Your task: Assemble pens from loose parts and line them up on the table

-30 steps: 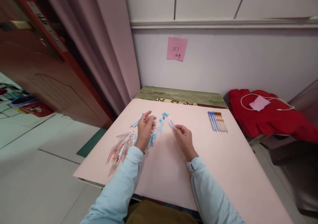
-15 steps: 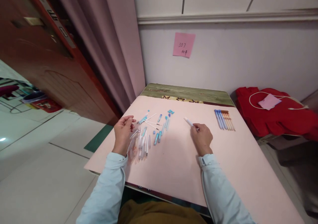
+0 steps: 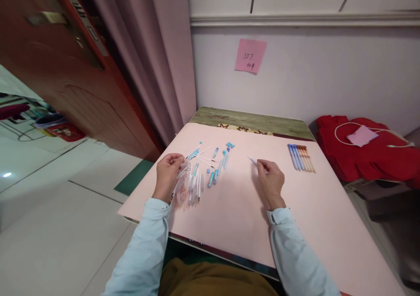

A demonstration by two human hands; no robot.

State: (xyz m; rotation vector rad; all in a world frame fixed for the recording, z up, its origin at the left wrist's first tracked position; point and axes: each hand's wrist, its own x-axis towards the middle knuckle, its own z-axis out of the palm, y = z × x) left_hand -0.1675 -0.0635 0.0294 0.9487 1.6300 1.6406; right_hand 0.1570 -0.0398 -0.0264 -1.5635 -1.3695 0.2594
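Note:
Over the left side of the pink-covered table (image 3: 243, 213), my left hand (image 3: 168, 175) has thumb and fingertips pinched together; what they hold, if anything, is too small to make out. Below and beside it lies a loose pile of clear pen barrels and white refills (image 3: 190, 186). My right hand (image 3: 272, 180) grips a pale pen barrel (image 3: 252, 159), its tip pointing up and left; the rest is hidden by the fingers. Between the hands lie blue pen sections (image 3: 213, 178), pale blue barrels (image 3: 223, 160) and small blue caps (image 3: 230, 145).
Several assembled blue and brown pens (image 3: 300, 158) lie in a row at the right. Past the right edge is a red cloth (image 3: 331, 151) with a white cable and a pink paper. A pink note (image 3: 250, 55) is on the wall; a wooden door (image 3: 82, 81) stands left.
The fingers of my left hand have closed into a pinch. My right hand still holds the pen barrel, with less of it showing. The view has shifted slightly.

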